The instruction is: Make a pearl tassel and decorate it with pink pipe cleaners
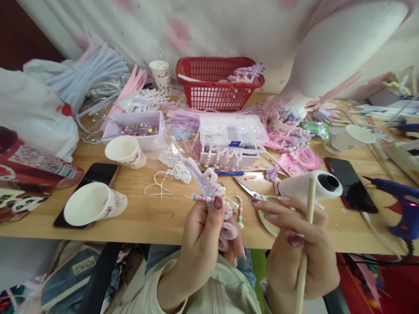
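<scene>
My left hand (203, 235) pinches a pale pink and lilac pipe-cleaner ornament (207, 181) strung with pearl beads, its thumb pressing on the front. Loops of the ornament hang below the thumb, and part of it is hidden behind the fingers. My right hand (301, 244) grips a thin wooden stick (309, 205), held upright between thumb and fingers, apart from the ornament. Just beyond the right fingertips lie scissors (252, 189) and a white thread spool (294, 186). A short bead strand (240, 211) rests between the two hands.
A red basket (214, 97) stands at the back, behind a clear bead box (234, 131). Paper cups (94, 204) and a phone (101, 173) are on the left. On the right are another phone (350, 187) and a blue glue gun (401, 203) with a cord.
</scene>
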Available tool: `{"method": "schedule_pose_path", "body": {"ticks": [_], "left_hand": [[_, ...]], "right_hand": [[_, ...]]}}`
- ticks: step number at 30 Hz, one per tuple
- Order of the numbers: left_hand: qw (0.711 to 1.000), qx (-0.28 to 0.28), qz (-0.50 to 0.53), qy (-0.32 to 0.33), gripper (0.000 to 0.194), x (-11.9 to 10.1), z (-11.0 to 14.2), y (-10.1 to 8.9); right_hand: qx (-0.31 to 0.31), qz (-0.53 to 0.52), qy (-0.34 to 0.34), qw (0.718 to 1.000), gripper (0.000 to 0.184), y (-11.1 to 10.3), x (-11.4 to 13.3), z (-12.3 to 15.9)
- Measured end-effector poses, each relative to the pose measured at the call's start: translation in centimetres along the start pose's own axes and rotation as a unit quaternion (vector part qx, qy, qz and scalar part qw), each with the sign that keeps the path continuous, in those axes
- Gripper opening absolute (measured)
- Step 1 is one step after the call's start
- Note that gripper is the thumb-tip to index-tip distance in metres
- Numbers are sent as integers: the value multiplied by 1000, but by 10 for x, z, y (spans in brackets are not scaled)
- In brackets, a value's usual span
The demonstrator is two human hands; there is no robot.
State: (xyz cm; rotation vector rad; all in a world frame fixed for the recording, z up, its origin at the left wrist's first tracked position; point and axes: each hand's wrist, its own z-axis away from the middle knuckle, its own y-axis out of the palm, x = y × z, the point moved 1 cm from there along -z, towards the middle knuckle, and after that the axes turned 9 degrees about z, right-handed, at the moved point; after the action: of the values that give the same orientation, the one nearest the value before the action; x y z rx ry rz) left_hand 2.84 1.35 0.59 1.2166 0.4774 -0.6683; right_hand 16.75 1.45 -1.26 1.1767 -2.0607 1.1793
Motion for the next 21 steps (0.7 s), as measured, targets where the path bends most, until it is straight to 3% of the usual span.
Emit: {"method": "schedule_pose_path", "body": {"ticks": [3,8,13,16,18,21], "left_hand": [[999,-27,-44,2,57,0,3,-1],[985,-110,-134,15,60,-3,9,1],[980,-85,-176,34,60,-3,7,1],[970,-41,-230,72,50,-8,1,-9],[929,1,-345,137,34,-18,-4,-17],[782,70,-577,224,7,-42,-9,-28]], "right_hand": [[-27,18,-48,998,16,0,6,-11],[82,24,-94,992,26,8,14,-24],[58,36,-130,989,26,13,15,-27],[34,51,-99,993,21,12,12,-27],[2,52,-48,998,18,11,9,-27],[-51,52,10,997,17,9,7,-26]]}}
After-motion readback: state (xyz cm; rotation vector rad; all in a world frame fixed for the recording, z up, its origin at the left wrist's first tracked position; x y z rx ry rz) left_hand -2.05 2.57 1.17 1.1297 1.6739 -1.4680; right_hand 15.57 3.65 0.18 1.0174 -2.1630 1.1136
